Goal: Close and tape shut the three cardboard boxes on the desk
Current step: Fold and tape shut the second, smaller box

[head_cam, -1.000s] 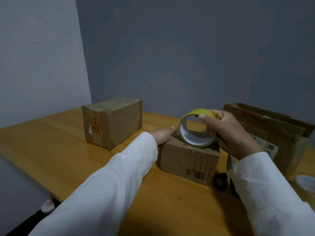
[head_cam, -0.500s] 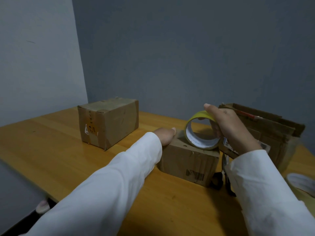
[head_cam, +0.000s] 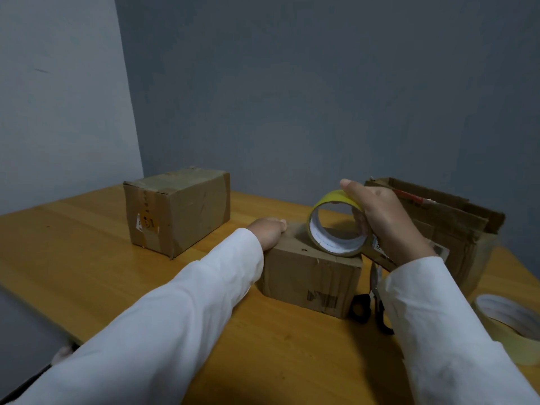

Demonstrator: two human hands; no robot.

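Observation:
Three cardboard boxes stand on the wooden desk (head_cam: 87, 258). A closed, taped box (head_cam: 178, 210) is at the back left. A small closed box (head_cam: 312, 276) sits in the middle. A larger box (head_cam: 447, 226) with raised flaps stands at the right. My left hand (head_cam: 267, 230) rests on the small box's top left edge. My right hand (head_cam: 382, 222) grips a yellow tape roll (head_cam: 333, 226) standing on edge on the small box's top.
Black-handled scissors (head_cam: 365, 305) lie on the desk just right of the small box. A second, pale tape roll (head_cam: 508, 320) lies flat at the desk's right edge. Grey walls close the back and left.
My right hand has carried the tape roll to the right along the small box's top, toward its right end. My left hand has stayed on the box.

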